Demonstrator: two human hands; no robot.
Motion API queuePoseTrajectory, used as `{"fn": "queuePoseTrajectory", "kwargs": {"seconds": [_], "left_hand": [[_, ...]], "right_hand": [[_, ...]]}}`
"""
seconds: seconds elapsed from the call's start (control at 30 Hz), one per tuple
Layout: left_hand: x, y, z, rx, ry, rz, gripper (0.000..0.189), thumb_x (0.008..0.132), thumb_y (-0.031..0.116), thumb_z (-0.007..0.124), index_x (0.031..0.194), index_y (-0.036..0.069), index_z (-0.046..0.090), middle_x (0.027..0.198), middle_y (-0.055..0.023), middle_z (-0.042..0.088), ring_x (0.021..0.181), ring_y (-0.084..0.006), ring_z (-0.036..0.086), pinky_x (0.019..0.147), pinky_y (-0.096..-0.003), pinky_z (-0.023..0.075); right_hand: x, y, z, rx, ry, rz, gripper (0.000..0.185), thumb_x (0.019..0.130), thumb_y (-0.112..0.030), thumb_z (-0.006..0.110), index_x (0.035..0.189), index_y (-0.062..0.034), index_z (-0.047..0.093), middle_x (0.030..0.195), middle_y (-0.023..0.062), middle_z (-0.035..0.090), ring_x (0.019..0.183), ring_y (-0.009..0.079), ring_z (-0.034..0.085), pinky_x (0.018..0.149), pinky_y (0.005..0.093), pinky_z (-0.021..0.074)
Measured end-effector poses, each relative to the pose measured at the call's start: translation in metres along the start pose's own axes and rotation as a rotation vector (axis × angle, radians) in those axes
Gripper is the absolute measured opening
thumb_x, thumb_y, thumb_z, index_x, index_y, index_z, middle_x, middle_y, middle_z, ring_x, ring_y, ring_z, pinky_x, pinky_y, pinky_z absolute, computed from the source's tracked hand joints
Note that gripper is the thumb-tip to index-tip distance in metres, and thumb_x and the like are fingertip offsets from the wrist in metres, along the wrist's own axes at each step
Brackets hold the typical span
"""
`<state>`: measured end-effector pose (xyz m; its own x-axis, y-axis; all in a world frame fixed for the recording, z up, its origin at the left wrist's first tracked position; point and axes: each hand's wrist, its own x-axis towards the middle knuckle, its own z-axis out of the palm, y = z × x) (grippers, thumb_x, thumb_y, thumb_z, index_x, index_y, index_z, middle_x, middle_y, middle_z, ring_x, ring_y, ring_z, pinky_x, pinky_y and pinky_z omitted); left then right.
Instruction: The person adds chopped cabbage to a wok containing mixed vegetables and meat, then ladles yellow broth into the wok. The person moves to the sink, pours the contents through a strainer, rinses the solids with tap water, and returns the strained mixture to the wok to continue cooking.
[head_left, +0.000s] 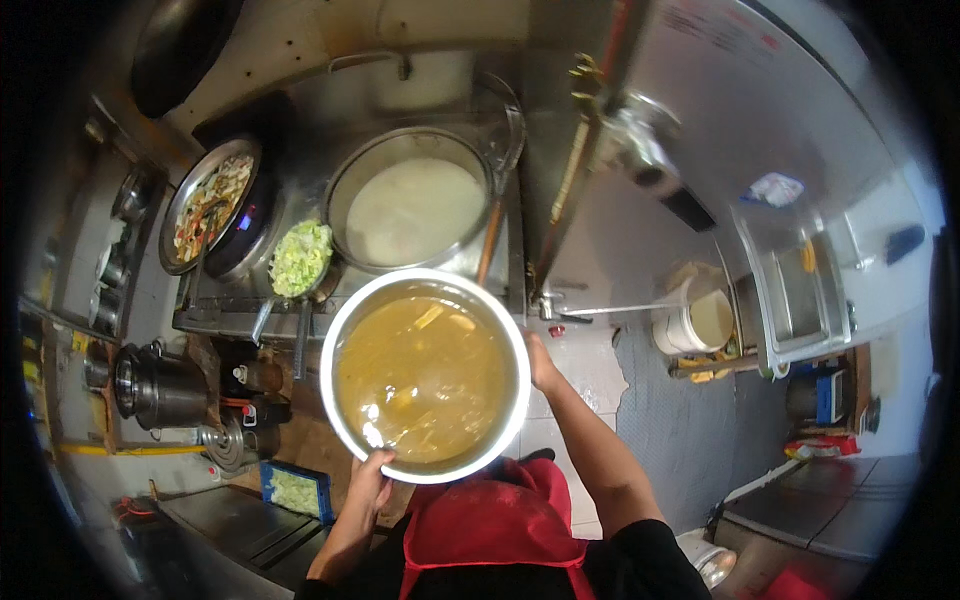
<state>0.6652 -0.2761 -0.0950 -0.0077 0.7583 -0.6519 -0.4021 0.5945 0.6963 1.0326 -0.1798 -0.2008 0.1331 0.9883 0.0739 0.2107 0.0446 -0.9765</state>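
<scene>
A wide metal basin (328, 375) of yellow-brown broth (427, 375) is held in front of my red apron (495, 517). Pale pieces float in the liquid. My left hand (369, 480) grips the near left rim, thumb over the edge. On the far right side my right hand (541, 360) holds the basin's wall, its fingers partly hidden. Just beyond the basin stands a large pot (335, 225) of cloudy whitish liquid. Chopped green cabbage (301, 259) fills a handled strainer or pan to the left of that pot.
A wok (174, 255) of cooked food with a ladle sits at the far left of the stove. A long-handled utensil (491, 240) leans beside the pot. To the right are a metal tap (652, 161), a white bucket (667, 330) and a clear container (765, 300). Dark pots (172, 390) stand left.
</scene>
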Motion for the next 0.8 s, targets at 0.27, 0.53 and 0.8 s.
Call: {"fn": "queuePoseTrajectory", "kwargs": {"seconds": [0.27,0.53,0.8], "left_hand": [[0.019,0.053,-0.07,-0.055,0.146,0.058,0.063,0.078,-0.004,0.057,0.139,0.005,0.041,0.111,-0.0117,0.056,0.1,-0.0265,0.059,0.092,-0.0424,0.0518],[0.029,0.055,-0.088,-0.233,0.123,0.071,0.045,0.081,-0.008,0.055,0.125,-0.001,0.05,0.101,-0.0107,0.06,0.093,-0.0238,0.063,0.087,-0.0414,0.0534],[0.04,0.058,-0.087,-0.158,0.045,0.016,0.059,0.081,-0.003,0.056,0.139,-0.001,0.045,0.12,-0.015,0.058,0.111,-0.0302,0.061,0.099,-0.0466,0.0515]], "right_hand": [[0.156,0.109,0.075,-0.194,0.299,0.428,0.03,0.095,-0.024,0.066,0.111,0.0019,0.062,0.1,0.0246,0.07,0.092,0.0372,0.07,0.08,0.0438,0.0536],[0.211,0.059,0.061,0.451,0.108,0.835,0.055,0.093,-0.045,0.068,0.129,-0.0048,0.055,0.112,0.0137,0.067,0.101,0.0276,0.067,0.085,0.041,0.0527],[0.226,0.036,0.086,0.062,0.094,0.619,0.058,0.085,-0.023,0.08,0.128,0.0057,0.055,0.116,0.0191,0.066,0.099,0.0283,0.067,0.079,0.0399,0.0557]]}}
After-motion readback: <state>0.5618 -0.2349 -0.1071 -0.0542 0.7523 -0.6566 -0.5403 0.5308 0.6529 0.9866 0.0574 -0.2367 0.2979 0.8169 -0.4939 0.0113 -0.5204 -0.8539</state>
